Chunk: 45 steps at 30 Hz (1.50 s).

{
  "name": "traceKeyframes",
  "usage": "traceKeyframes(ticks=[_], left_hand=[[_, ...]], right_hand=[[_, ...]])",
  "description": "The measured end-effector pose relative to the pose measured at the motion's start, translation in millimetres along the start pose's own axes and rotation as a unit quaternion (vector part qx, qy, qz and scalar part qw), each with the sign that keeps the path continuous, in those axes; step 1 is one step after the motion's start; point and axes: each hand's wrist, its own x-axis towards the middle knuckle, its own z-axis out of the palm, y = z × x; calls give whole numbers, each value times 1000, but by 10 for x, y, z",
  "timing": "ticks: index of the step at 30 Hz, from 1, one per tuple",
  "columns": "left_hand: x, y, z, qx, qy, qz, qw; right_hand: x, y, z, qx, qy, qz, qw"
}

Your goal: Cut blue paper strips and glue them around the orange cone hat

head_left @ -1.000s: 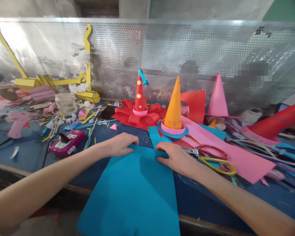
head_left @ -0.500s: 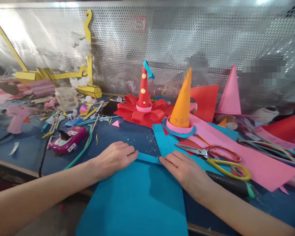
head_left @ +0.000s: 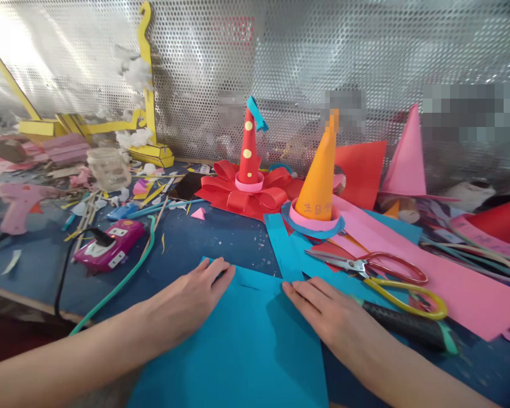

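A large blue paper sheet (head_left: 238, 345) lies in front of me, its near part reaching past the table edge. A faint crease runs along its far edge. My left hand (head_left: 202, 292) is closed on the far left part of the sheet, with thumb and fingers at the edge. At the far right corner, my right hand (head_left: 323, 309) is closed on the sheet, fingers together and thumb hidden. Just beyond the right hand lie scissors (head_left: 361, 266) with one red and one yellow handle. A black-handled tool (head_left: 403, 323) is partly covered by that hand's side.
Behind stand a red dotted paper cone hat (head_left: 248, 153), an orange cone hat (head_left: 318, 181) and a pink cone (head_left: 408, 158). Pink paper (head_left: 450, 283) lies right. At left are a purple power strip (head_left: 110, 246), a teal cord (head_left: 123, 283) and a pink glue gun (head_left: 15, 207).
The narrow fold along the sheet's far edge has opened out flat, leaving a crease. Both hands have shifted slightly on the sheet. The view has tilted a little.
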Motion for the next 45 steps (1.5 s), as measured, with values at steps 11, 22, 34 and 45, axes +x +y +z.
traceKeyframes(ticks=[11, 22, 34, 45], left_hand=[[8, 239, -42, -107, -62, -69, 990], [-25, 216, 68, -61, -14, -17, 998], [202, 110, -91, -154, -32, -81, 984], [467, -95, -173, -100, 1, -10, 995]], right_hand=[[-135, -47, -55, 113, 8, 18, 993], [-136, 6, -131, 154, 26, 51, 986], [173, 157, -102, 214, -41, 169, 961], [215, 244, -124, 159, -69, 127, 977]])
